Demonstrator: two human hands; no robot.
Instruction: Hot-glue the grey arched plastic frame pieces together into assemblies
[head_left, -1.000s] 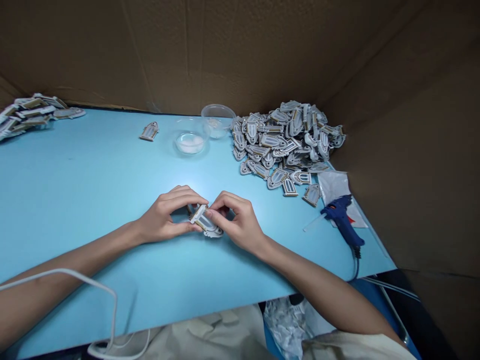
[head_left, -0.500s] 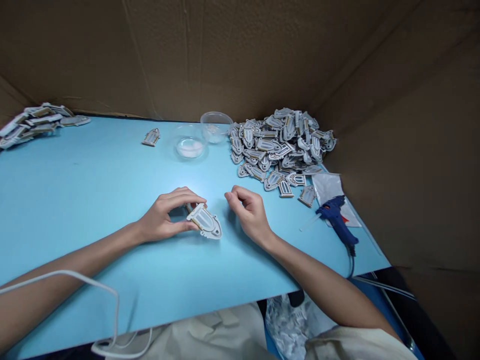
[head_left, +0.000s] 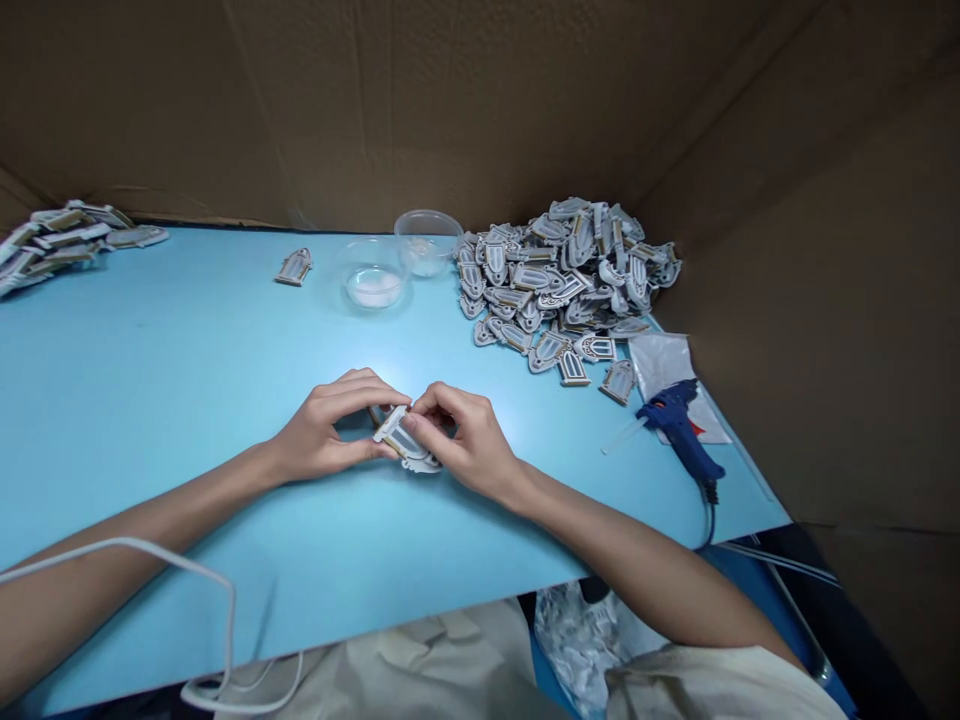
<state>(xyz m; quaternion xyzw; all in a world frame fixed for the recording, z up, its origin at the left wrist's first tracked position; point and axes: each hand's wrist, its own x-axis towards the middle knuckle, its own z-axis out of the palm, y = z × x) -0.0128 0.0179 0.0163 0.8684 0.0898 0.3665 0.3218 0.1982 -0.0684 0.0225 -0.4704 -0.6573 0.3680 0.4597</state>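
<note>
Between the thumb and fingers of my left hand [head_left: 330, 420] is a small arched window-shaped piece [head_left: 401, 432], white and grey with a brownish edge. It is held by its flat end, tilted, just above the blue table [head_left: 225, 350]. My right hand [head_left: 469, 440] is at the piece's right side, thumb and forefinger pinched together over its face. Anything tiny between those fingertips is hidden. The piece's rounded tip is partly covered by the right hand.
A heap of similar pieces [head_left: 559, 270] lies at the back right, another pile [head_left: 64, 240] at far left. One single piece [head_left: 294, 267] lies near two clear plastic tubs [head_left: 375, 288]. A blue glue gun [head_left: 679, 425] rests on a plastic bag [head_left: 660, 360]. A white cable [head_left: 172, 560] crosses my left forearm.
My right hand has moved left, from beside the window-shaped piece onto it. The left hand keeps its hold in about the same place. The view has shifted slightly.
</note>
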